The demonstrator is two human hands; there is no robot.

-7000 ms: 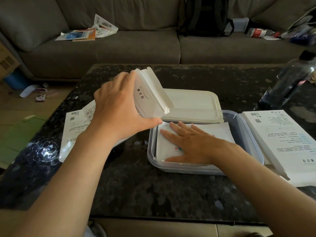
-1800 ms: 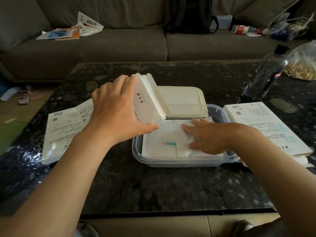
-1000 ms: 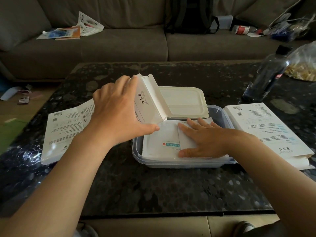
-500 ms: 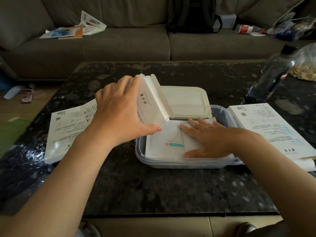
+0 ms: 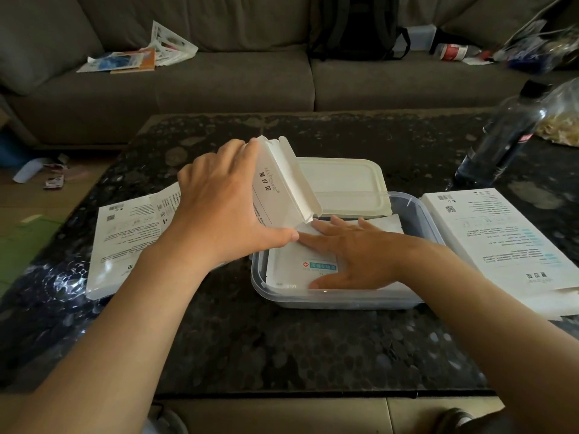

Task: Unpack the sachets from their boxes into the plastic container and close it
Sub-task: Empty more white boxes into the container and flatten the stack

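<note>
A clear plastic container (image 5: 338, 300) sits mid-table with white sachets (image 5: 291, 270) stacked inside. My right hand (image 5: 351, 255) lies flat on the sachets, fingers straight, pressing them down. My left hand (image 5: 225, 211) grips a white open box (image 5: 279, 186), tilted with its flap end over the container's left rim. The container's cream lid (image 5: 341, 186) lies just behind it.
One flat white box (image 5: 131, 239) lies left of the container, another white box (image 5: 501, 245) to its right. A dark bottle (image 5: 504, 136) and a plastic bag (image 5: 560, 120) stand at the far right. A sofa with papers and a backpack lies beyond the table.
My right hand has slid a little leftward across the sachets, toward the box. My left hand keeps holding the tilted box in the same place.
</note>
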